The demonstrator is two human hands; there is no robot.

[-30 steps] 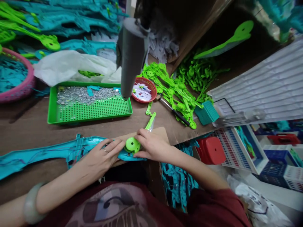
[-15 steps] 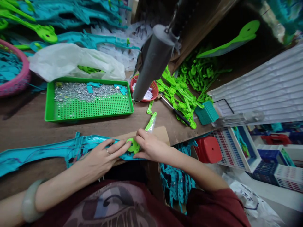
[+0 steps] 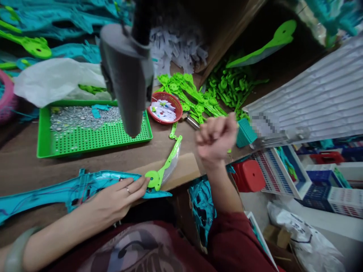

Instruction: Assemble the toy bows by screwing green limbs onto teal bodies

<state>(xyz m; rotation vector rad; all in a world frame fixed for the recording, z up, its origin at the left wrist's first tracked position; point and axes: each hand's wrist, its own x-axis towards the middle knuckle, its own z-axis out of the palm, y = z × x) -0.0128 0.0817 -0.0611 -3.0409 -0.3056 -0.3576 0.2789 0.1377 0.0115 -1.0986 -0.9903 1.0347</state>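
Observation:
My left hand (image 3: 124, 194) lies with stretched fingers over a long teal plastic shell (image 3: 104, 177) with thin wires in it. Its fingertips touch the round end of a bright green plastic arm (image 3: 167, 166), which sits at the shell's right end and points up and away. Clear film hangs along the arm's right edge. The left thumb is hidden. Raised off the bench to the right, my right hand (image 3: 217, 139) is curled into a fist and blurred. Whatever may be inside the fist cannot be seen.
A grey cylindrical tool (image 3: 126, 79) hangs over a green perforated tray (image 3: 99, 143) of small metal parts. Behind the green arm stands a red basket (image 3: 180, 109) of white pieces. Several green parts (image 3: 195, 98), a hammer-like tool (image 3: 191, 121) and cardboard (image 3: 184, 170) lie nearby.
My right hand has let go of the green arm and risen to the right, closing into a fist. The grey tool appears farther left. My left hand stays on the teal shell.

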